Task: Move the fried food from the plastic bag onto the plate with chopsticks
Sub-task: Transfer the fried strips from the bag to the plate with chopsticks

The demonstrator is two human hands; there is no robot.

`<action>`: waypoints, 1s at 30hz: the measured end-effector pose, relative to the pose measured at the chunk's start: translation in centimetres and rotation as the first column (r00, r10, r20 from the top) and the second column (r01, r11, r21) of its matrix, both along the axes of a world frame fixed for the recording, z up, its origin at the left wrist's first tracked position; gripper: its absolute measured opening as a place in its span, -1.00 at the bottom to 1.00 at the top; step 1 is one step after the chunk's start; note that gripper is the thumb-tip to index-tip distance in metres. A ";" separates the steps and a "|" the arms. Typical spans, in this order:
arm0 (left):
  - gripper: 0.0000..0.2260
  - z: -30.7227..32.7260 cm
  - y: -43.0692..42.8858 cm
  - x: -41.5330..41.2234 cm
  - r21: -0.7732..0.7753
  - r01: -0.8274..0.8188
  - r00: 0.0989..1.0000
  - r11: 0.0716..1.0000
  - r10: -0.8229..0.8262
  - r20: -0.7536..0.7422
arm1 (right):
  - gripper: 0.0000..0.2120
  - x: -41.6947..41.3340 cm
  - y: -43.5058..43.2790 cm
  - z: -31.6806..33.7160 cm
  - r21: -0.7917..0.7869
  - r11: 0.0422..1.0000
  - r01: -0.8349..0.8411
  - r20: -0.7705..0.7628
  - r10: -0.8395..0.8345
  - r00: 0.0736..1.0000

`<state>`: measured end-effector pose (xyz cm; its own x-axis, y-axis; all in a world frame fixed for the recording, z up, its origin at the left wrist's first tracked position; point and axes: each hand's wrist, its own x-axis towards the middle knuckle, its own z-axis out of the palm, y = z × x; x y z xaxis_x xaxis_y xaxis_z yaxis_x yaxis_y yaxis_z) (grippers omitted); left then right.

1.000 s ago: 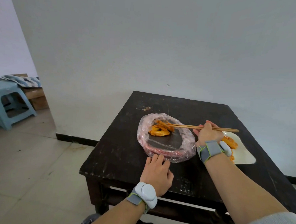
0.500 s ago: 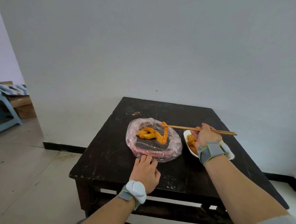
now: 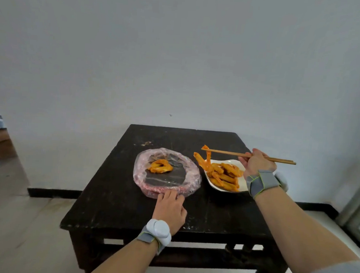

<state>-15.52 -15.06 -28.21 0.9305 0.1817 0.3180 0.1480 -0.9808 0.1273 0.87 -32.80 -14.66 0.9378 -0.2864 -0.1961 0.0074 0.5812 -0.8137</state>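
left hand point(image 3: 169, 209): I'm seeing it lying flat, fingers extended, pinning the plastic bag point(image 3: 166, 173) edge at its 6 o'clock; gripping nothing.
bag: one fried clump point(image 3: 160, 166) remaining inside.
right hand point(image 3: 256, 163): closed around chopsticks point(image 3: 247, 155), tips pinching a dangling strip point(image 3: 207, 158).
step: carrying, strip hanging over plate point(image 3: 224, 188) at 9 o'clock rim.
next: I'm judging lower, release.

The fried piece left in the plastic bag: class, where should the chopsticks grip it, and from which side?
Probably pinch the fried piece across one curled strand, coming from above and the right: it lies flat in the open plastic bag, and the right hand holds the chopsticks there.
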 end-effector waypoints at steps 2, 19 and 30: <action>-0.73 0.0 -0.8 0.5 -0.001 0.008 1.000 1.000 -0.008 -0.012 | -0.96 0.3 -0.8 -0.2 -0.014 1.000 0.027 -0.004 -0.027 1.000; -0.74 -0.6 -3.2 3.5 -0.011 -0.055 0.998 0.998 0.055 -0.037 | -0.94 3.0 -8.6 -4.5 0.028 0.967 0.255 -0.089 -0.252 0.964; -0.76 -0.7 -3.2 3.4 -0.022 -0.048 0.999 0.999 0.047 -0.024 | -0.89 2.5 -8.4 -4.7 -0.087 0.964 0.252 -0.017 -0.255 0.967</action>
